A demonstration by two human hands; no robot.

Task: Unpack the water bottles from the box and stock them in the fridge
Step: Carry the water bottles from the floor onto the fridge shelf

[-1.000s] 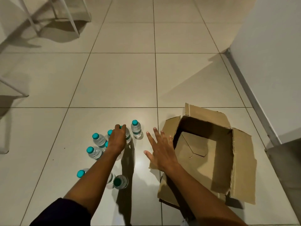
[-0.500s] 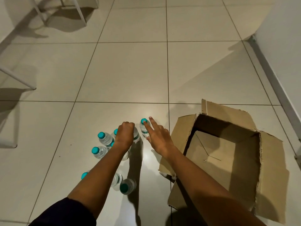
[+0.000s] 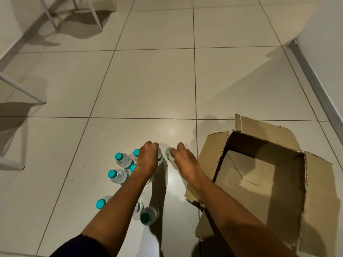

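Observation:
Several small clear water bottles with teal caps [image 3: 123,160] stand upright on the tiled floor at lower centre. My left hand [image 3: 147,157] is closed over the top of one bottle [image 3: 160,158] in the group. My right hand [image 3: 182,158] grips the top of the rightmost bottle [image 3: 168,154], fingers curled over its cap. To the right lies the open cardboard box [image 3: 263,175], its inside empty, flaps folded out.
White metal chair or table legs [image 3: 22,90] stand at the far left and top left. A white wall or appliance side with a grey base strip [image 3: 313,75] runs along the right. Bare floor tiles [image 3: 148,80] stretch ahead.
My right hand has moved left from in front of the box and has closed on the rightmost bottle. My left hand has stayed on its bottle. The view has shifted slightly.

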